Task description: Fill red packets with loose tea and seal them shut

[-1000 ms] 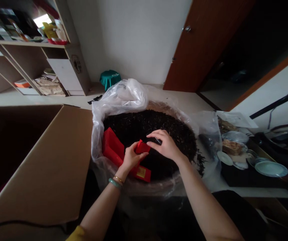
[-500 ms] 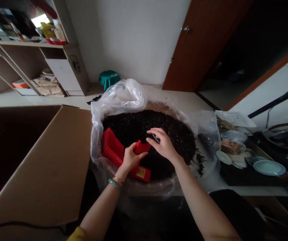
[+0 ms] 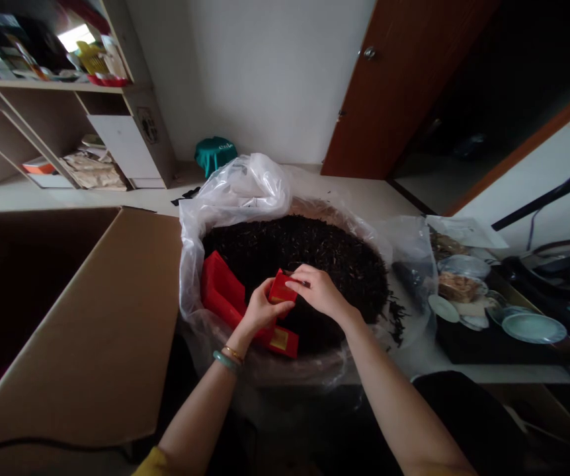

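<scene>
My left hand (image 3: 262,307) is closed around a small red packet (image 3: 282,285), held upright over the dark tea leaves (image 3: 325,248). My right hand (image 3: 321,291) pinches a small black object (image 3: 305,283) at the packet's upper right edge. Most of that object is hidden by the fingers, so its kind is unclear. The leaves fill a wide round container lined with a clear plastic bag (image 3: 192,254). To the left of my left hand, a red open-topped box (image 3: 221,284) rests on the leaves. Below it lies a red packet with a gold label (image 3: 279,340).
A large open cardboard box (image 3: 131,317) stands to the left. At the right are a pale bowl (image 3: 533,329), small dishes and bagged goods on a dark tray. Behind are a teal covered bin (image 3: 215,155), a shelf unit (image 3: 149,142) and a brown door (image 3: 389,86).
My right hand has moved left and slightly down, bringing the black object to the red packet. The packet in my left hand now stands more upright.
</scene>
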The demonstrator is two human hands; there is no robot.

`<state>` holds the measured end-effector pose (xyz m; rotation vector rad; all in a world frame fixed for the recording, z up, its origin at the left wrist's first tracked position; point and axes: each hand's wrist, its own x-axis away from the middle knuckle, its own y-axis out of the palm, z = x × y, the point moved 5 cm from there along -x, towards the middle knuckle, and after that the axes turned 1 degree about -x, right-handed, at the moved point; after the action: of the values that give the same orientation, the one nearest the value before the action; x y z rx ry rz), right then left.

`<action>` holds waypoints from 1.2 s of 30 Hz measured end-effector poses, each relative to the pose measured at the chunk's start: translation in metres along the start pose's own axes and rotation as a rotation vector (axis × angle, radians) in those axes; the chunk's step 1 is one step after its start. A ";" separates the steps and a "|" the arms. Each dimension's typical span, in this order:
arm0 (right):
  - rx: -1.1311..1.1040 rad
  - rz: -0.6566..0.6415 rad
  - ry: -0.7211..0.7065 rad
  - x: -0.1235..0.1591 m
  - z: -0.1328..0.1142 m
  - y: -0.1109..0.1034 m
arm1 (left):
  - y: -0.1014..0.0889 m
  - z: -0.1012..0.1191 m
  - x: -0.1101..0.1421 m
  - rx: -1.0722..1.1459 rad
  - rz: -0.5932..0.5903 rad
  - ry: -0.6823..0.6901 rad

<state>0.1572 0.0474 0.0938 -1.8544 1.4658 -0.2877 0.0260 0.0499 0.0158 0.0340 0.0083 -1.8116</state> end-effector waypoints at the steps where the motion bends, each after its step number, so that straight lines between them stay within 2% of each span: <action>1: -0.015 0.037 -0.005 0.000 0.000 -0.003 | 0.002 -0.003 0.000 0.020 -0.031 -0.031; 3: -0.015 0.093 -0.017 0.001 -0.001 -0.008 | 0.004 -0.008 0.000 0.037 -0.050 -0.055; 7: 0.120 0.130 -0.046 0.000 0.001 -0.013 | 0.001 -0.009 0.001 -0.043 0.001 0.001; 11: 0.208 -0.002 -0.031 -0.002 0.004 -0.005 | 0.000 -0.007 0.003 -0.176 0.007 0.047; 15: 0.176 -0.139 -0.044 -0.002 0.000 0.000 | 0.002 -0.005 0.005 -0.184 -0.027 0.051; 21: 0.199 0.011 -0.072 0.000 -0.010 -0.016 | 0.001 -0.007 0.004 -0.140 -0.006 0.046; 27: 0.229 -0.217 -0.049 -0.006 -0.008 0.001 | 0.000 -0.004 0.006 -0.264 -0.006 0.057; 30: 0.219 -0.264 -0.051 -0.007 -0.011 0.000 | 0.001 -0.003 0.006 -0.283 -0.032 0.065; 33: 0.124 -0.185 -0.004 -0.006 -0.011 -0.005 | 0.002 -0.003 0.005 -0.247 -0.039 0.077; 36: -0.044 0.002 0.119 -0.003 -0.001 -0.008 | 0.003 0.000 0.005 -0.181 -0.032 0.060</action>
<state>0.1614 0.0502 0.1004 -1.8991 1.5655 -0.3730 0.0275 0.0446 0.0158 -0.0402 0.2166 -1.8347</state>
